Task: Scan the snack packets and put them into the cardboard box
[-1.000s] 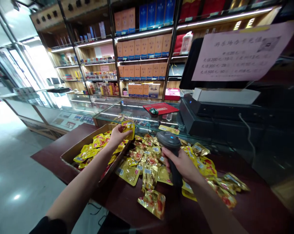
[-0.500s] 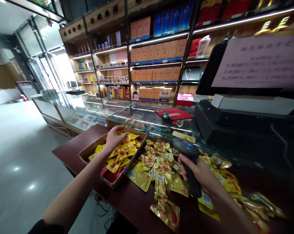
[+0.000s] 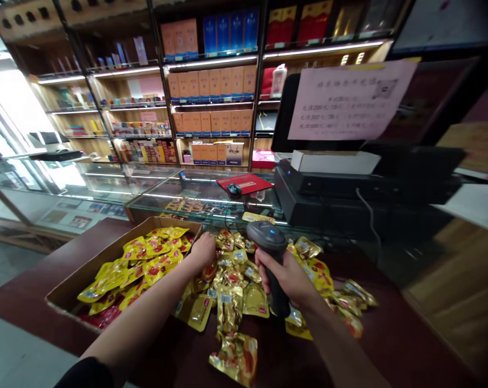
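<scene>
Scanner [image 3: 268,237]: black, handheld, 1 blue light on top; held upright above the packets on the table, left of the black till base's front edge line.

Right hand [image 3: 287,274]: closed around the scanner's handle, gripping it.

Left hand [image 3: 204,250]: fingers curled downward, just beside the right-hand edge of the box, over the near end of the loose pile; whether it grips a packet cannot be told.

Loose packets [image 3: 231,276]: gold and yellow, shiny, some with white barcode labels up; heaped and overlapping between the box and the scanner, with more lying right of the scanner. 1 gold packet [image 3: 235,358] lies at the near end of the pile.

Box [image 3: 76,283]: cardboard, open-topped, shallow, left of the pile. Contents: yellow packets [image 3: 158,253] in a heap, red packaging [image 3: 108,318] showing at the near end.

Table [image 3: 25,285]: dark red-brown, under box and packets.

Glass counter [image 3: 166,188]: behind the table. On it: 1 red mat [image 3: 255,182] and 1 dark mouse [image 3: 233,188] at the mat's left edge.

Monitor [image 3: 283,126]: black, right of the mat, partly covered by 1 pink paper sign [image 3: 349,105]. Below the sign: 1 white carton [image 3: 335,161], on a black base [image 3: 300,199].

Shelves [image 3: 209,105]: lit, along the back. Stock includes rows of orange boxes [image 3: 211,83] and 4 blue boxes [image 3: 230,31].
</scene>
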Demonstrator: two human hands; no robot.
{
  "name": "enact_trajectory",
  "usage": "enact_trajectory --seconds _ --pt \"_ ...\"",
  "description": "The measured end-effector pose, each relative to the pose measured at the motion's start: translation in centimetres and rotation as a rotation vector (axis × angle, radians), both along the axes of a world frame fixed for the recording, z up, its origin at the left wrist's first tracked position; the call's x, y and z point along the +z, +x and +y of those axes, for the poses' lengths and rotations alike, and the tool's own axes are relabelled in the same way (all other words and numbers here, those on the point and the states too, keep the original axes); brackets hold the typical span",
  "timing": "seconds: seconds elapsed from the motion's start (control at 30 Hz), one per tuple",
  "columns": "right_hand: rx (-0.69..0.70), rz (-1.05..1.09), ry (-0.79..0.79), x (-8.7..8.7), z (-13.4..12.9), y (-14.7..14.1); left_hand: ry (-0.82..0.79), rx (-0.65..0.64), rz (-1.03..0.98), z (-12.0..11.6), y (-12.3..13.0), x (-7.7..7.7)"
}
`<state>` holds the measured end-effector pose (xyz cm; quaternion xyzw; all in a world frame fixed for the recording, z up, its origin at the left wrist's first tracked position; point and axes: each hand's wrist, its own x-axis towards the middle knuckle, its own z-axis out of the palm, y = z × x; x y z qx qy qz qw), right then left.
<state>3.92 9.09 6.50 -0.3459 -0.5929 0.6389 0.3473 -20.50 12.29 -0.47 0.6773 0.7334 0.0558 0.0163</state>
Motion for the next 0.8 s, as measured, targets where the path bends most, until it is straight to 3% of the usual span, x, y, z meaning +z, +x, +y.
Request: enact_trajectory --seconds 0.13,0.33,0.53,0.63,0.8 --pt "0.001 0.005 0.0 -0.2 0.2 0.0 -0.042 0.038 0.007 -0.1 -0.2 -0.6" --pt "-0.021 -0.028 -0.016 -0.4 0.2 -0.1 -0.056 0.063 -0.011 0.2 -0.6 -0.1" --pt "-0.01 -0.034 0.0 -0.6 0.3 -0.4 0.026 -0.013 -0.081 -0.4 -0.7 0.2" --pt "-0.015 -0.044 -0.008 -0.7 0.4 -0.4 0.203 -0.038 -0.314 -0.7 -1.1 0.2" --pt "-0.015 -0.051 -0.016 -1.2 0.6 -0.4 0.319 0.089 -1.086 -0.1 -1.9 0.4"
